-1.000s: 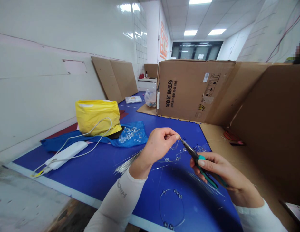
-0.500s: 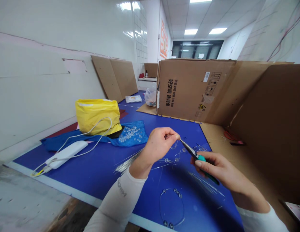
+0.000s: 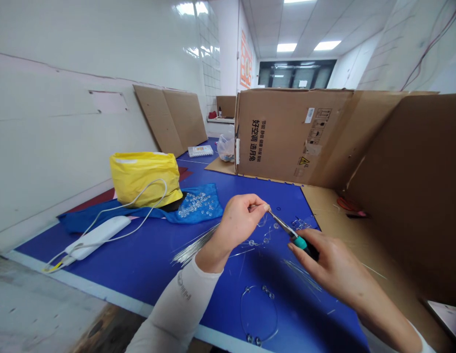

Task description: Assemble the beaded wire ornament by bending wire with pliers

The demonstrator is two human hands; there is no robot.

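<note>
My left hand (image 3: pixel 238 223) is closed in a pinch on a thin wire (image 3: pixel 263 221), most of it hidden by the fingers. In my right hand (image 3: pixel 332 260) is a pair of needle-nose pliers (image 3: pixel 282 224) with teal-and-black handles. The plier tips touch the spot where my left fingertips pinch. Below the hands, wire pieces with clear beads (image 3: pixel 266 240) lie on the blue table top (image 3: pixel 228 274). A wire ring (image 3: pixel 241 314) strung with several clear beads rests near the front edge. Straight wires (image 3: pixel 193 249) lie in a bundle beside my left wrist.
Several loose clear beads (image 3: pixel 198 203) sit on a blue cloth (image 3: pixel 147 214). Behind it stands a yellow bag (image 3: pixel 145 179), with a white power strip (image 3: pixel 99 238) and its cord in front. A large cardboard box (image 3: pixel 286 137) walls off the back and right.
My right hand has turned and shifted its grip on the pliers, fingers now further round the handles. The left hand keeps its pinch. The whole view has shifted slightly.
</note>
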